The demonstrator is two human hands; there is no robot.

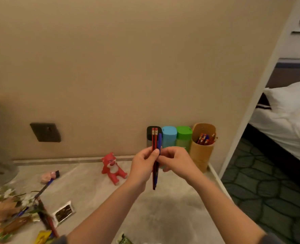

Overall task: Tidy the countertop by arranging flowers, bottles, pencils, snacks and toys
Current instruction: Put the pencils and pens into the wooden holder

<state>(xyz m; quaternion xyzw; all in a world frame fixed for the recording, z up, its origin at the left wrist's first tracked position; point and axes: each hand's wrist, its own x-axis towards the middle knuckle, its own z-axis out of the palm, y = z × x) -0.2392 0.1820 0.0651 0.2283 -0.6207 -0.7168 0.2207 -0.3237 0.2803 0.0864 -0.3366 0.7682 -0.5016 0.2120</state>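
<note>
A person's left hand (143, 166) and right hand (174, 162) together pinched an upright bundle of three slim writing sticks (155, 159) above the pale stone countertop (163, 217): two red-and-black pencils with eraser caps and one blue one, thumb and fingers of both hands closed around the middle. The bundle could have splayed or slipped, judging by how loosely the sticks sat side by side and how little of them either grip covered; a dropped stick might have rolled off the counter edge to the right of the right hand. Just beyond the right hand stood the tan cylindrical pencil holder (202, 148), already holding several pencils, too many to count. Behind the hands three flip-top bottles lined the wall: one black (149, 136), one blue (169, 137), one green (184, 137). Left of the left hand sat one red plastic bear figure (113, 169); far to the left lay blurred flowers and snack packets (13, 208), their number unclear.
</note>
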